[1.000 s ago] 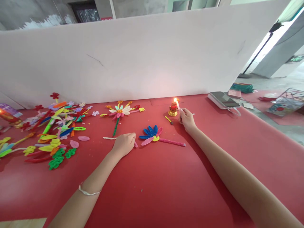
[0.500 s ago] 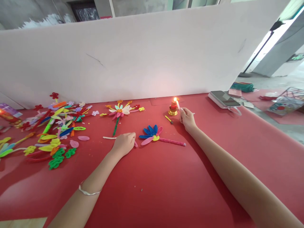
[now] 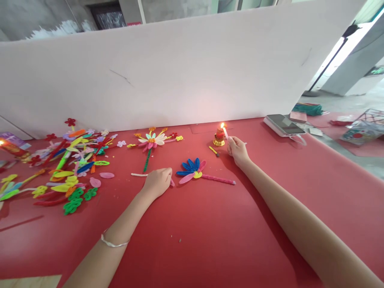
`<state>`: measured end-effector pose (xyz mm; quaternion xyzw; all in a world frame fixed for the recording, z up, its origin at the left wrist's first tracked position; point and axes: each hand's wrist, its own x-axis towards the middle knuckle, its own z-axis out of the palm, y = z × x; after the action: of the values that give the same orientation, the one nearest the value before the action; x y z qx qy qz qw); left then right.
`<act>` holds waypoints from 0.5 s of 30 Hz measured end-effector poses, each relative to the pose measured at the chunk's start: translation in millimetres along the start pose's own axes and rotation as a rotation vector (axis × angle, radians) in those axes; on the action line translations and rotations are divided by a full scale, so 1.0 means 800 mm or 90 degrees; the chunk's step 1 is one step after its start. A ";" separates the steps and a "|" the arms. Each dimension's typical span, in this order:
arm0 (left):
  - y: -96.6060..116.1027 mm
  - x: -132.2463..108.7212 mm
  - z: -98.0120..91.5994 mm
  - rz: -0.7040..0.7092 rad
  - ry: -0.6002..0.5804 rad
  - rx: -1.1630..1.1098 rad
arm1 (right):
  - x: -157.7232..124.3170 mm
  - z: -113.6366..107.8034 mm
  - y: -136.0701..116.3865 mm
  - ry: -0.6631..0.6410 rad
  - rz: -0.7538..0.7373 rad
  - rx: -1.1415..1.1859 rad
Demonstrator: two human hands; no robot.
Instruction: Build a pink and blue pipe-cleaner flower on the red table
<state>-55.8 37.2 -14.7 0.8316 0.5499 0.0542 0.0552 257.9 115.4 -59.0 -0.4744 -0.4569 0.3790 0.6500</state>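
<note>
My right hand (image 3: 237, 151) is closed on a thin pale stick (image 3: 225, 133) whose tip is held in the flame of a small red candle (image 3: 219, 136) in a gold holder. My left hand (image 3: 157, 182) rests curled on the red table, closed over a white pipe cleaner (image 3: 138, 175) with a pink end showing by its fingers. Between the hands lies a pipe-cleaner flower (image 3: 192, 169) with blue and pink petals, a yellow centre and a pink stem. A small yellow piece (image 3: 213, 151) lies just left of the candle.
A white-and-pink flower (image 3: 151, 141) with a green stem lies behind my left hand. A heap of coloured pipe-cleaner flowers and petals (image 3: 69, 168) covers the left. A white board (image 3: 168, 72) walls off the back edge. A phone on a white box (image 3: 283, 125) sits at far right.
Both hands have held their places. The view has shifted slightly, nothing else differs.
</note>
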 end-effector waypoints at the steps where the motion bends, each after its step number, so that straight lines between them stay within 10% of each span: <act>1: 0.000 0.000 0.000 -0.001 0.001 0.003 | 0.000 0.000 0.000 -0.001 0.002 0.003; 15: 0.000 0.000 0.001 -0.001 0.016 0.023 | 0.000 -0.001 0.002 -0.012 0.011 -0.001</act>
<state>-56.1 37.2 -15.8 0.8312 0.5522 0.0549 0.0332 258.8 115.6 -60.3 -0.4753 -0.4588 0.3888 0.6421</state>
